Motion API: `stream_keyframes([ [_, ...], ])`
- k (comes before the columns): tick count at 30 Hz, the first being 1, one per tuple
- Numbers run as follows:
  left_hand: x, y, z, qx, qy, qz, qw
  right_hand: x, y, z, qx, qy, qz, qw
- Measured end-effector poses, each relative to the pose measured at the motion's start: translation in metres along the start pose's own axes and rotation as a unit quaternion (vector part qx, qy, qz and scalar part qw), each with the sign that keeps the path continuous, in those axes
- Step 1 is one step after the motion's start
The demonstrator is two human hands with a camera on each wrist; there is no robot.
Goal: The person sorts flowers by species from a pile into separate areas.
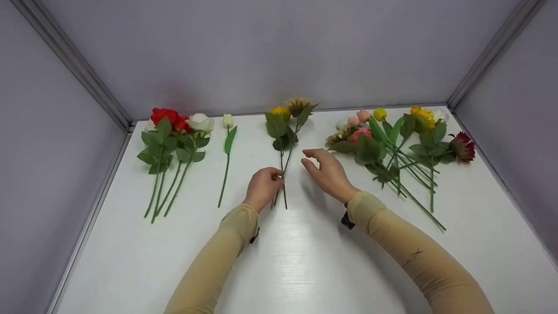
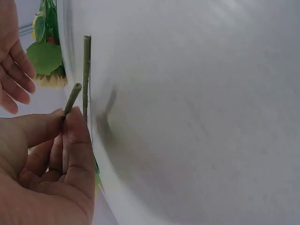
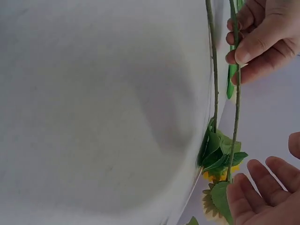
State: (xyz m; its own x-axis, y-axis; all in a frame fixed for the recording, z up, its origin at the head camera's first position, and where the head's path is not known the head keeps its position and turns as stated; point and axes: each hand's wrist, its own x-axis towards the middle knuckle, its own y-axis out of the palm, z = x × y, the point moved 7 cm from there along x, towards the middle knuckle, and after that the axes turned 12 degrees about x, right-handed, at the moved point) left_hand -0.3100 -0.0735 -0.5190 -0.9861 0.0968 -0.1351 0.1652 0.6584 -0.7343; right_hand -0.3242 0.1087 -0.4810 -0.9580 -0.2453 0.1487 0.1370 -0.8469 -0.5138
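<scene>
- The white table (image 1: 305, 261) is being used as a sorting surface inside grey walls, with the flowers being kept in separate groups along its far side, apparently by kind.
- The mixed heap of flowers (image 1: 392, 144) is being left at the right, stems crossing loosely, which suggests that it is not yet being sorted; pink, yellow and dark red heads are being shown in it.
- The bunch of roses (image 1: 174, 139), red and white, is being kept at the far left with its stems lying roughly parallel and pointing toward the person.
- The two sunflower stems (image 1: 285, 144) are being kept at the middle of the table, heads pointing away from the person, with the roses well apart on one side and the heap on the other.
- One of these stems is being pinched near its cut end by the left hand (image 1: 263, 187), thumb and forefinger being curled round it, seemingly so that it is being lined up beside its partner; the other stem is lying on the table just beside it.
- The right hand (image 1: 329, 172) is being held just right of the stems, fingers loosely spread and nothing being gripped.
- The single white tulip (image 1: 227, 144) is being kept alone between the roses and the sunflowers.
- No brand, label or readable writing is being shown anywhere; only a small dark mark is being seen on the right sleeve (image 1: 414, 257).
</scene>
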Motion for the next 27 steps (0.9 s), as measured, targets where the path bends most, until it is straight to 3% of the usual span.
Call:
stream_keyframes([
  [4,0.006,0.004,-0.001,0.02,0.003,-0.007,0.9998,-0.002,0.006,0.001,-0.118,-0.041,0.036,0.992],
  [11,0.007,0.006,-0.001,0.032,0.0,-0.031,0.999,-0.002,0.016,-0.01,-0.272,-0.044,0.103,0.956],
  [15,0.005,0.005,0.004,0.033,-0.016,-0.029,0.9989,0.0,0.018,-0.016,-0.295,-0.036,0.116,0.948],
  [27,0.005,0.002,0.001,0.023,-0.027,-0.013,0.9993,-0.002,0.0,-0.024,-0.284,-0.029,0.113,0.952],
])
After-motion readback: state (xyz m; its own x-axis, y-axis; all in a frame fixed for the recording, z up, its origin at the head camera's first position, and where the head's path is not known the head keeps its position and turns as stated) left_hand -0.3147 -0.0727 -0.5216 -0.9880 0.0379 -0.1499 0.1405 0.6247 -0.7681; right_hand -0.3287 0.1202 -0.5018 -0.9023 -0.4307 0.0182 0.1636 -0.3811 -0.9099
